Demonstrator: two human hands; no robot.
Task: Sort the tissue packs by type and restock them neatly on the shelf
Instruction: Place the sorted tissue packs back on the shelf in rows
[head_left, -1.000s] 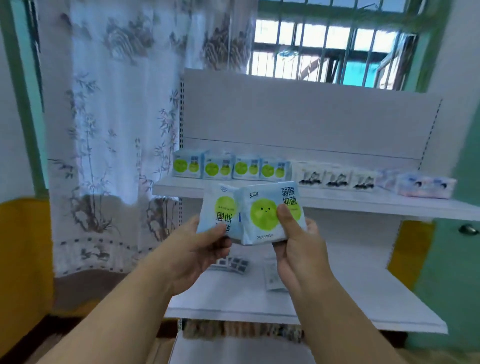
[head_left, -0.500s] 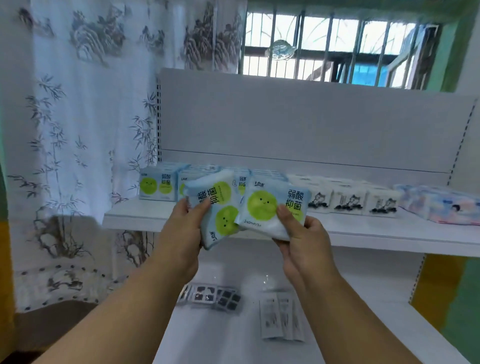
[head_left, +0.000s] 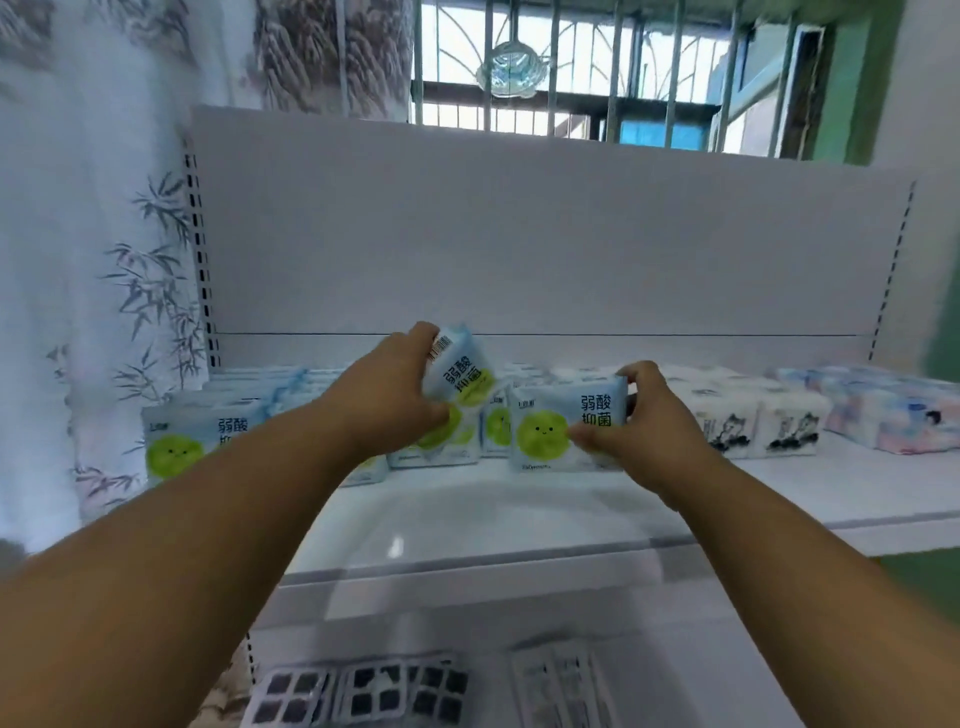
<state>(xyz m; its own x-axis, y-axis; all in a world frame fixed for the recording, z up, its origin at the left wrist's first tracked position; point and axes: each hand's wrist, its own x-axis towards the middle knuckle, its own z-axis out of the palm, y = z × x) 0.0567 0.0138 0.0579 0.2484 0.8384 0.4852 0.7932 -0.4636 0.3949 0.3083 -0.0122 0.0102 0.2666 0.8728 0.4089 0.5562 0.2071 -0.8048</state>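
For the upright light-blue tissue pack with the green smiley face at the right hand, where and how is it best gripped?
Judging by its pose, the light-blue tissue pack with the green smiley face is best gripped at its right end, approached from the right: thumb on the front face, fingers over the top corner. The right hand holds it roughly so; neighbouring packs crowd its left.

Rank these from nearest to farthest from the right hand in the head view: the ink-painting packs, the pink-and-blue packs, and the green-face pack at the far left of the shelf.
1. The ink-painting packs: just to the right of the right hand.
2. The pink-and-blue packs: further right, at the shelf's right end.
3. The far-left green-face pack: across the shelf, beyond the left hand.
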